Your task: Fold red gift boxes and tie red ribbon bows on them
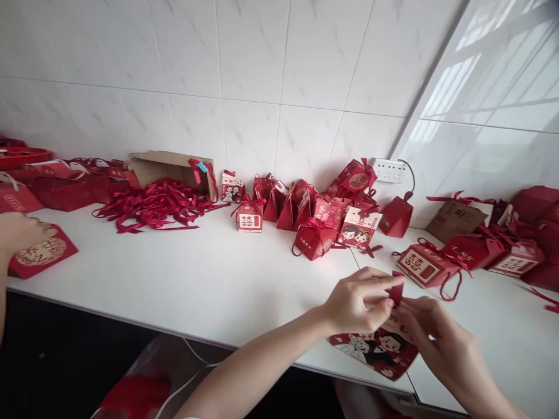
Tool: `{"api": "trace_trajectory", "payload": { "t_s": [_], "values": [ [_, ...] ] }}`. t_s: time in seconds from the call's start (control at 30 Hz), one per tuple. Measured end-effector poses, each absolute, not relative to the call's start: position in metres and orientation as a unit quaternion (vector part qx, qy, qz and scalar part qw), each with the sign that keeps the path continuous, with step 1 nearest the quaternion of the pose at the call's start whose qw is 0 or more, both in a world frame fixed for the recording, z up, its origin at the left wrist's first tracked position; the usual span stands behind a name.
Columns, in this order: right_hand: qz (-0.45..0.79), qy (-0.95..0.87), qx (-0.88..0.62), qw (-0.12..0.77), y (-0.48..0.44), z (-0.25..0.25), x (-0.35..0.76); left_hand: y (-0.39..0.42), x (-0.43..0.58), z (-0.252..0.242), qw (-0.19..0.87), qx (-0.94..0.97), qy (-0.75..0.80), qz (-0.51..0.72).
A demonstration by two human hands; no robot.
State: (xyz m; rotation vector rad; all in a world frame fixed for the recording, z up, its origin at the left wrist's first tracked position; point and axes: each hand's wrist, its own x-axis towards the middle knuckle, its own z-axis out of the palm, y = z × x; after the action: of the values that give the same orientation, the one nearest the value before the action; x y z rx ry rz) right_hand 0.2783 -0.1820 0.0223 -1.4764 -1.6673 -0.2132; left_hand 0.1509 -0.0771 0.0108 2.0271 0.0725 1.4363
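Note:
A red box (386,352) printed with a cartoon couple stands near the table's front edge at the right. My left hand (364,299) is closed at its top, thumb and fingers pinching the red flap (396,288). Against the box's upper right side my right hand (432,329) is closed too, its fingertips on the top edge below the flap. The fingers partly cover the upper part of the box.
Finished-looking red boxes (314,238) line the wall. Red ribbons (152,203) spill from a cardboard box (170,169). Another person's hand (26,233) rests on a red box (48,250) at far left. A power strip (388,170) stands by the wall; more boxes (428,265) sit right.

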Motion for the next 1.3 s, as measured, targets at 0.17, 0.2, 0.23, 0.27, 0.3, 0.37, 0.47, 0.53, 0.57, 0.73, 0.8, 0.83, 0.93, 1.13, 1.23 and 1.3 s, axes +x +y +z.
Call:
{"api": "trace_trajectory", "payload": {
  "t_s": [0.17, 0.2, 0.23, 0.27, 0.3, 0.37, 0.47, 0.53, 0.57, 0.73, 0.8, 0.83, 0.93, 1.13, 1.23, 1.3],
  "values": [
    [-0.112, -0.655, -0.609, 0.433, -0.182, 0.024, 0.273, -0.078, 0.150, 0.011, 0.342, 0.775, 0.031, 0.530],
    [-0.107, -0.652, -0.611, 0.436, -0.182, 0.024, 0.271, -0.079, 0.149, 0.012, 0.341, 0.775, 0.024, 0.531],
    [-0.102, -0.649, -0.612, 0.440, -0.182, 0.025, 0.270, -0.079, 0.148, 0.013, 0.343, 0.775, 0.017, 0.530],
    [-0.095, -0.648, -0.612, 0.444, -0.182, 0.026, 0.269, -0.079, 0.147, 0.015, 0.347, 0.775, 0.010, 0.528],
    [-0.088, -0.648, -0.610, 0.447, -0.182, 0.026, 0.269, -0.078, 0.146, 0.016, 0.353, 0.775, 0.005, 0.524],
    [-0.077, -0.650, -0.609, 0.448, -0.181, 0.027, 0.268, -0.077, 0.144, 0.018, 0.358, 0.776, -0.002, 0.520],
    [-0.069, -0.654, -0.605, 0.449, -0.178, 0.026, 0.270, -0.074, 0.144, 0.019, 0.367, 0.776, 0.002, 0.512],
    [-0.061, -0.657, -0.598, 0.454, -0.176, 0.025, 0.272, -0.072, 0.144, 0.018, 0.368, 0.779, 0.004, 0.507],
    [-0.052, -0.658, -0.595, 0.458, -0.175, 0.025, 0.273, -0.072, 0.144, 0.018, 0.364, 0.782, 0.004, 0.506],
    [0.006, -0.664, -0.587, 0.462, -0.174, 0.029, 0.275, -0.070, 0.143, 0.019, 0.348, 0.793, 0.014, 0.500],
    [0.012, -0.674, -0.584, 0.453, -0.175, 0.033, 0.275, -0.070, 0.142, 0.020, 0.336, 0.796, 0.018, 0.503],
    [0.013, -0.678, -0.583, 0.448, -0.175, 0.034, 0.275, -0.070, 0.141, 0.021, 0.330, 0.798, 0.020, 0.504],
    [0.016, -0.680, -0.580, 0.448, -0.176, 0.038, 0.276, -0.070, 0.140, 0.022, 0.327, 0.802, 0.030, 0.498],
    [0.031, -0.672, -0.587, 0.450, -0.175, 0.040, 0.277, -0.071, 0.140, 0.022, 0.312, 0.802, 0.060, 0.505],
    [0.029, -0.672, -0.587, 0.452, -0.175, 0.040, 0.278, -0.071, 0.141, 0.022, 0.308, 0.805, 0.052, 0.504],
    [0.028, -0.670, -0.588, 0.452, -0.174, 0.040, 0.279, -0.070, 0.141, 0.022, 0.302, 0.807, 0.046, 0.506]
  ]
}}
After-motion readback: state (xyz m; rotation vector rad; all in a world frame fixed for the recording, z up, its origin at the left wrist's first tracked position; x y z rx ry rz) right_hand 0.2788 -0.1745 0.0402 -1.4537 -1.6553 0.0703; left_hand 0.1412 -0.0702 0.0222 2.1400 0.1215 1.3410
